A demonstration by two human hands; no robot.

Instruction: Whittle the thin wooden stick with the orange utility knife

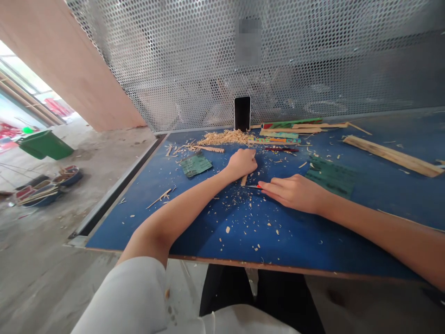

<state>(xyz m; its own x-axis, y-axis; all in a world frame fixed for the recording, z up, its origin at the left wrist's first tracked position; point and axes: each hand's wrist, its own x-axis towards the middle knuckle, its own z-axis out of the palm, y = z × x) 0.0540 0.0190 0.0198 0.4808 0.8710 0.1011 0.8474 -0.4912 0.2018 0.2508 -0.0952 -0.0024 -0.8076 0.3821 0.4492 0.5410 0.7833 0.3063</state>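
My left hand point(242, 163) is closed around a thin wood strip point(244, 180), whose near end sticks out below the fist. Just to the right, my right hand point(291, 192) grips a small knife point(259, 186) with a red part near the fingers. The blade points left and lies close to the strip's end; whether it touches cannot be made out. Small wood chips are scattered under both hands. A green sandpaper sheet point(196, 164) lies left of my left hand, and another sandpaper sheet point(330, 176) is partly behind my right forearm.
A heap of shavings point(224, 137) lies at the back of the blue table point(139, 227), before an upright phone point(242, 113). Patterned strips point(274, 140) and a longer wood piece point(392, 155) lie at back right. A perforated metal panel point(187, 60) stands behind.
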